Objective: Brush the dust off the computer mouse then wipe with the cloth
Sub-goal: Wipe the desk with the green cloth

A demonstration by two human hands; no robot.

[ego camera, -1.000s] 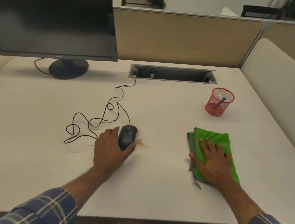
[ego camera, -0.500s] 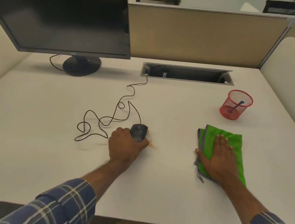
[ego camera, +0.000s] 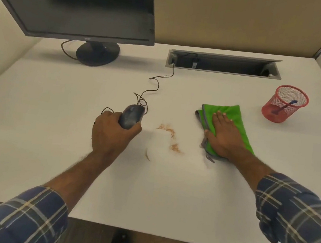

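Note:
My left hand (ego camera: 112, 131) grips the dark grey computer mouse (ego camera: 131, 116) from behind and holds it tilted, its front raised off the white desk (ego camera: 42, 137). Its black cable (ego camera: 151, 88) runs in loops back to the cable slot. Brownish dust (ego camera: 169, 135) lies scattered on the desk just right of the mouse. My right hand (ego camera: 224, 138) rests flat, fingers spread, on the folded green cloth (ego camera: 235, 115). A small blue brush (ego camera: 284, 106) stands inside the red mesh cup (ego camera: 284, 104) at the far right.
A black monitor (ego camera: 79, 2) on a round stand (ego camera: 97, 53) fills the back left. An open cable slot (ego camera: 223, 64) is set into the desk at the back, before a beige partition (ego camera: 239, 18). The desk's front edge is near my sleeves.
My left hand has lifted and tilted the mouse, uncovering brown dust on the desk. The cable has bunched closer to the mouse. The view has moved closer and looks more steeply down.

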